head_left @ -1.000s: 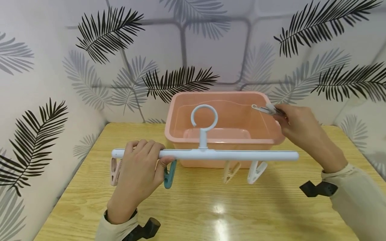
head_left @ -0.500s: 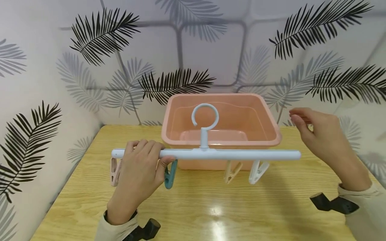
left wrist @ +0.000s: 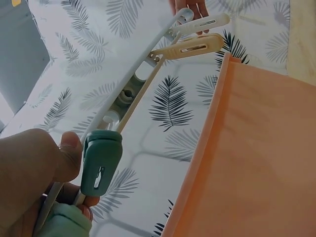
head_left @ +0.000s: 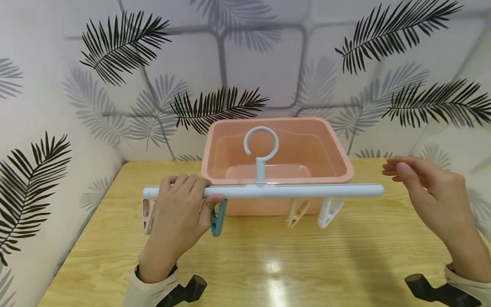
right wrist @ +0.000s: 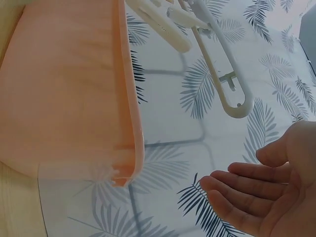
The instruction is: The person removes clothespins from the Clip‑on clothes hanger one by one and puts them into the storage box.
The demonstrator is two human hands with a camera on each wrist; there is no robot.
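My left hand (head_left: 178, 217) grips the left part of a pale blue clip hanger (head_left: 326, 190), its thumb against the bar beside a teal clip (head_left: 217, 219). The hanger is held level in front of the basin, its round hook pointing up. Under the bar hang a pink clip (head_left: 147, 217), partly hidden by my left hand, a yellow clip (head_left: 296, 214) and a white clip (head_left: 330, 212). Past the hanger's right end, my right hand (head_left: 437, 200) is in the air with nothing in it. Its fingers (right wrist: 242, 197) are relaxed, apart from the hanger in the right wrist view.
Behind the hanger, a pink plastic basin (head_left: 253, 208) stands on the wood-grain table (head_left: 230, 264), against a wall covering (head_left: 264, 72) with a leaf pattern. The hanger bar hides part of the basin's front rim.
My right hand held a greyish clip over the basin's right side a second ago; the clip has left the hand and is out of sight. That hand has drawn back to the right.
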